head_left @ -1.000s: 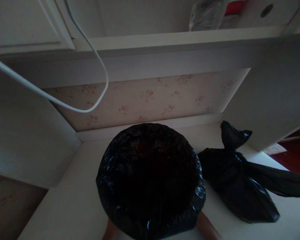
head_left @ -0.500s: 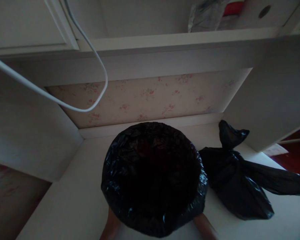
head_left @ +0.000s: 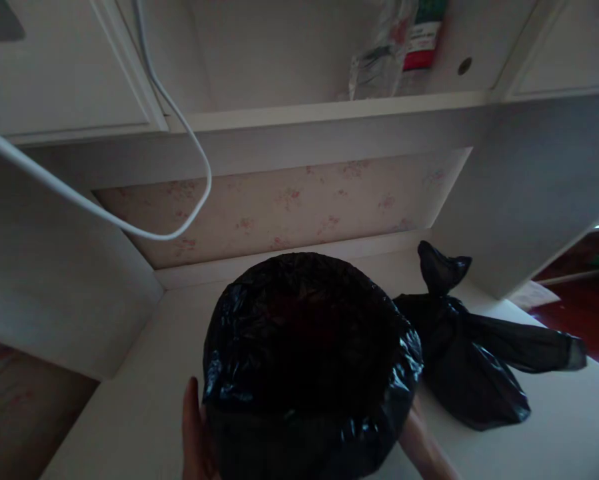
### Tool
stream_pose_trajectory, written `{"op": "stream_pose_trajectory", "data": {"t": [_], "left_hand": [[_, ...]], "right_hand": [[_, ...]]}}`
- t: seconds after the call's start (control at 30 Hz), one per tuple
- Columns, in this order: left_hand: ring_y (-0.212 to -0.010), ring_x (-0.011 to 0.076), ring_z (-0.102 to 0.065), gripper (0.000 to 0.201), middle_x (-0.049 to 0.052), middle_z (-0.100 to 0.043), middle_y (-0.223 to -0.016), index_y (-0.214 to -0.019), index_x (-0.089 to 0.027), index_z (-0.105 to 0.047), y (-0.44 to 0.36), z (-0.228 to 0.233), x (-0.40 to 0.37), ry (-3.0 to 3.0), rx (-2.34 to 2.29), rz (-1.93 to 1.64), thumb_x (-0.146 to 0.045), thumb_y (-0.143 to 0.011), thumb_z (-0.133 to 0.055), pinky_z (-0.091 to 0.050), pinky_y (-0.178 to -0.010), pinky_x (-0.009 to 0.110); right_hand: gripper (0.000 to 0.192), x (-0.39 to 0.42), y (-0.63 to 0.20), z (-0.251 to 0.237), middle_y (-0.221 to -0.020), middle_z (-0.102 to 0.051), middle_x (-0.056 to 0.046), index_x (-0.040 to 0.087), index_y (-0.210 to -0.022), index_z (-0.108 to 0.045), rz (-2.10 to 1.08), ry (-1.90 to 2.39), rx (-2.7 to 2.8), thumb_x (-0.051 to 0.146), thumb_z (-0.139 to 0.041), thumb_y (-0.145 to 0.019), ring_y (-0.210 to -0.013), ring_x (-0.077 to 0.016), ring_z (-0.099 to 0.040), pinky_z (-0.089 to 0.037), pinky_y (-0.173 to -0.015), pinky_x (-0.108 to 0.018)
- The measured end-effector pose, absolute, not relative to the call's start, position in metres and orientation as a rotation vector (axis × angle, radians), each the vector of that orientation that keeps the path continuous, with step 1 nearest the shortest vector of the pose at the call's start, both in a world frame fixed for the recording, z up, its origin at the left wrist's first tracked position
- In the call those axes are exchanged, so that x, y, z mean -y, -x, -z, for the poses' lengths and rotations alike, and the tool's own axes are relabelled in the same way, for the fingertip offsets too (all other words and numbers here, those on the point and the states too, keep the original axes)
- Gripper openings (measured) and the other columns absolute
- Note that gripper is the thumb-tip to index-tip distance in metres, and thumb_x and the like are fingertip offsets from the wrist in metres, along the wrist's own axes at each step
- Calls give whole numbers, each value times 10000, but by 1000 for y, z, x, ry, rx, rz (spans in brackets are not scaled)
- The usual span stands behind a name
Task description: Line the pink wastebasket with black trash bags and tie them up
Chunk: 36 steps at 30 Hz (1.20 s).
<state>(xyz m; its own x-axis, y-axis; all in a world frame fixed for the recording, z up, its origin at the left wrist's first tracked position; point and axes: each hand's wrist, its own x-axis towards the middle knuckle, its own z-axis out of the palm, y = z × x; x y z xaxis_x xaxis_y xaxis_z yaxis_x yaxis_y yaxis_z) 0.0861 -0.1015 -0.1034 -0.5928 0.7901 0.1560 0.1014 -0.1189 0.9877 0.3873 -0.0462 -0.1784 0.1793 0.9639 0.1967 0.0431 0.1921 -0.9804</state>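
A round bin lined with a black trash bag (head_left: 309, 433) sits in front of me, the bag's shiny edge folded over its rim. Its inside is dark, and the bag hides the bin's own wall. My left hand (head_left: 196, 430) is against its left side, one finger pointing up and the others partly behind the bag. On the lower right, my right hand (head_left: 418, 433) presses the bin's side, with its fingers hidden. Close to the right stands a knotted black trash bag (head_left: 472, 380), one long end stretching rightward.
Both hands work over a white desktop (head_left: 144, 387). Above it, a shelf (head_left: 299, 117) holds a clear plastic package (head_left: 376, 73) and a red-and-green container (head_left: 422, 47). A white cable (head_left: 199, 150) loops down at the left. Side panels (head_left: 524, 180) flank the desk.
The bin has tipped, showing more of its near side. My left hand has come further up beside it. The view has shifted, with more of the shelf showing.
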Motion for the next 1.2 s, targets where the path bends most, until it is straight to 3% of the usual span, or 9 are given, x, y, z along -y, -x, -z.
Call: {"op": "stream_pose_trajectory", "data": {"t": [0.1, 0.23, 0.43, 0.53, 0.7, 0.83, 1.07, 1.13, 1.2], "left_hand": [[-1595, 453, -312, 992, 56, -506, -1661, -1600, -396, -455, -86, 84, 102, -1012, -1637, -1710, -803, -744, -749, -255, -1304, 647], [-1484, 422, -504, 654, 64, -656, -1508, -1364, -349, -703, -77, 64, 89, -1143, -1604, -1695, -718, -825, -737, -322, -1284, 602], [-1301, 371, -653, 388, 55, -716, -1392, -1078, -322, -811, -58, 50, 70, -1549, -1523, -1725, -637, -861, -746, -508, -1128, 505], [-1285, 368, -647, 353, 45, -730, -1355, -941, -312, -818, -61, 44, 67, -1653, -1647, -1747, -642, -896, -700, -484, -1130, 474], [-1312, 337, -629, 311, 20, -767, -1310, -1067, -335, -821, -67, 23, 61, -1616, -1675, -1720, -558, -967, -630, -442, -1156, 426], [-1104, 309, -726, 399, 14, -818, -1129, -1102, -310, -817, -59, 3, 52, -1473, -1728, -1696, -619, -956, -612, -558, -971, 372], [-1332, 253, -621, 321, -2, -745, -1326, -1205, -310, -775, -56, 0, 25, -1536, -1596, -1821, -508, -1005, -620, -414, -1185, 325], [-1364, 261, -590, 300, 20, -711, -1355, -1213, -290, -762, -56, 6, 19, -1595, -1581, -1875, -468, -1015, -621, -375, -1223, 359], [-1378, 271, -576, 301, 35, -682, -1383, -1232, -282, -756, -56, 14, 14, -1627, -1545, -1901, -445, -1006, -643, -366, -1237, 387]], "right_hand": [[861, 43, -385, 151, -1695, -456, -15, 448, -1668, -318, -928, 1156, 1052, 635, -686, -912, -1602, -344, -342, -365, -1267, -552], [911, 34, -388, 104, -1792, -220, 26, 474, -1687, -204, -1047, 1065, 1078, 654, -668, -924, -1634, -311, -252, -237, -1303, -566], [764, 17, -403, 62, -1716, -426, -29, 420, -1584, -488, -1101, 926, 1221, 685, -684, -894, -1590, -339, -369, -295, -1295, -529], [757, 9, -411, 52, -1643, -527, -72, 353, -1520, -584, -1099, 918, 1303, 758, -634, -882, -1556, -366, -419, -378, -1255, -527], [559, 1, -407, 17, -1185, -759, -91, 243, -1230, -711, -988, 1220, 1374, 710, -524, -985, -1124, -309, -700, -579, -962, -424], [546, -10, -397, -16, -957, -728, -28, 238, -1138, -701, -906, 1361, 1387, 729, -626, -909, -926, -252, -681, -565, -824, -351], [669, -59, -394, -39, -1340, -734, -71, 288, -1468, -617, -867, 1222, 1460, 601, -705, -883, -1237, -315, -684, -491, -1144, -521], [725, -72, -391, -47, -1578, -591, -61, 307, -1577, -518, -805, 1086, 1618, 530, -704, -912, -1469, -322, -533, -353, -1270, -545], [795, -83, -385, -57, -1729, -386, -2, 325, -1643, -423, -726, 952, 1792, 451, -716, -915, -1634, -301, -270, -172, -1342, -536]]}}
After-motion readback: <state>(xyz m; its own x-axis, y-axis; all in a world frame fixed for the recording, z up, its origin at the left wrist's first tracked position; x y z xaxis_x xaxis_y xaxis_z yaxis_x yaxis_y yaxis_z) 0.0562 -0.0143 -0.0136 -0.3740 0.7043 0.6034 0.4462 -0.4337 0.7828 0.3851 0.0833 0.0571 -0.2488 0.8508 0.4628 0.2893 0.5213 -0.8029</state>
